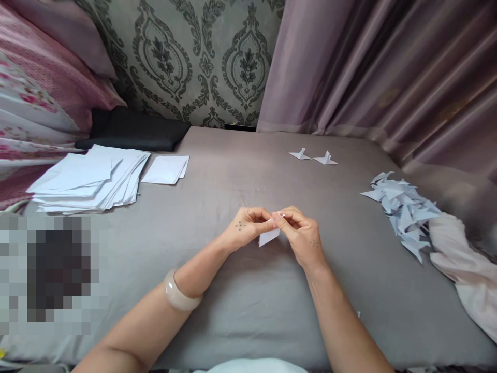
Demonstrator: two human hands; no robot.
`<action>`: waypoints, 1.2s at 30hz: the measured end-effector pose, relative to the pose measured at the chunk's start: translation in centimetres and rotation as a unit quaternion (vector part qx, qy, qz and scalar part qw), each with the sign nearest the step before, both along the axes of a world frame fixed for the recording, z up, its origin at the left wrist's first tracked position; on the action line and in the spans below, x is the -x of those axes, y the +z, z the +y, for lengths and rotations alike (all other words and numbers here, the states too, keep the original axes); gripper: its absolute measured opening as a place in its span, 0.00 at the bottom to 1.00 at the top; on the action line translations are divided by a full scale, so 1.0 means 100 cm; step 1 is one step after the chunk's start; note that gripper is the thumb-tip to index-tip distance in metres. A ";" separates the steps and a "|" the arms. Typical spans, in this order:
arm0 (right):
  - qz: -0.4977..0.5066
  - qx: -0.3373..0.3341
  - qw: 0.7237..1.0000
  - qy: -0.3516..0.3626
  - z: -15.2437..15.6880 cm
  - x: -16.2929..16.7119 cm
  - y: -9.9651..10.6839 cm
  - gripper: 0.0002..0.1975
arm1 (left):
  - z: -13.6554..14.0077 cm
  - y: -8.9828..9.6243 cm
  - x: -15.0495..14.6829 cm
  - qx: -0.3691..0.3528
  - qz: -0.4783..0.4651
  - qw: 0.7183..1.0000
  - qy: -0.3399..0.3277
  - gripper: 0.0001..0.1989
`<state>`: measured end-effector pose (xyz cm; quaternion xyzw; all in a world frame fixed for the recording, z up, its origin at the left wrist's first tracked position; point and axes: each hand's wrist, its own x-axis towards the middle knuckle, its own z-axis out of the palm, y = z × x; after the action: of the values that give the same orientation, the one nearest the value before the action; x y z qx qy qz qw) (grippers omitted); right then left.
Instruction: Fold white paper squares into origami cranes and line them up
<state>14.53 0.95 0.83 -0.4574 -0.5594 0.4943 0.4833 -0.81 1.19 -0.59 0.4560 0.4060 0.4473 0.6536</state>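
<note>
A small folded piece of white paper (268,237) is pinched between both hands above the middle of the grey-covered table. My left hand (248,226), with a pale bangle (179,292) further down its arm, has thumb and fingers closed on the paper's upper edge. From the other side my right hand (302,232) grips the same paper, its thumb tip meeting the left thumb. The fingers hide most of the paper's upper part; only a slanted lower flap shows.
At the left lie a stack of white sheets (93,178) and smaller paper squares (165,170), near a black folded item (135,129). Two folded paper birds (326,158) stand at the back right. A heap of folded paper pieces (406,207) lies right, against light cloth (462,259).
</note>
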 end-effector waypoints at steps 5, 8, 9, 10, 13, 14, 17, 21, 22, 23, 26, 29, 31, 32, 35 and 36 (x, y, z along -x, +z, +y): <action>0.017 0.012 0.999 -0.048 0.005 0.003 -0.008 0.09 | 0.000 0.001 -0.002 0.058 0.035 0.998 -0.001 0.17; 0.032 0.081 0.995 -0.046 0.009 0.002 -0.010 0.10 | 0.002 0.001 -0.002 0.079 0.029 0.996 0.033 0.18; 0.039 0.113 0.992 -0.038 0.010 0.001 -0.011 0.11 | 0.002 0.001 -0.001 0.085 0.015 0.995 0.047 0.17; 0.045 0.143 0.988 -0.028 0.011 0.000 -0.011 0.14 | 0.003 0.001 -0.001 0.090 -0.005 0.994 0.061 0.17; 0.046 0.199 0.979 0.003 0.009 -0.001 -0.009 0.19 | 0.005 -0.002 0.002 0.101 -0.060 0.988 0.098 0.16; 0.041 0.207 0.977 0.013 0.008 0.000 -0.008 0.19 | 0.006 -0.002 0.003 0.103 -0.066 0.987 0.107 0.15; 0.037 0.208 0.977 0.018 0.004 0.004 -0.007 0.18 | 0.006 -0.004 0.003 0.107 -0.068 0.985 0.119 0.15; 0.048 0.193 0.980 -0.017 0.005 0.006 -0.010 0.15 | 0.006 -0.005 0.005 0.115 -0.082 0.987 0.076 0.16; 0.047 0.195 0.979 -0.025 0.006 0.005 -0.011 0.15 | 0.006 -0.004 0.006 0.120 -0.081 0.987 0.064 0.17; 0.045 0.198 0.979 -0.033 0.007 0.004 -0.011 0.15 | 0.007 -0.004 0.007 0.128 -0.075 0.987 0.056 0.17; 0.036 0.206 0.977 -0.042 0.009 0.001 -0.012 0.15 | 0.008 -0.002 0.012 0.140 -0.029 0.989 0.046 0.15; 0.012 0.208 0.978 -0.033 0.010 0.000 -0.014 0.17 | 0.009 -0.003 0.015 0.119 0.042 0.990 0.057 0.11; -0.020 0.200 0.979 -0.022 0.010 0.000 -0.018 0.17 | 0.009 -0.003 0.015 0.106 0.098 0.987 0.066 0.09; -0.042 0.188 0.981 -0.019 0.010 0.000 -0.020 0.17 | 0.009 -0.004 0.015 0.100 0.129 0.984 0.068 0.09; -0.141 0.138 0.980 -0.027 0.011 0.001 -0.026 0.15 | 0.007 -0.003 0.013 0.041 0.247 0.966 0.071 0.10; -0.181 0.121 0.976 -0.033 0.012 0.001 -0.027 0.14 | 0.006 -0.002 0.013 0.014 0.291 0.954 0.073 0.10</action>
<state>14.43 2.14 -1.87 -0.6124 -0.5582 0.4511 0.3315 -2.10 1.84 -0.80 0.5263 0.6167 0.3362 0.4791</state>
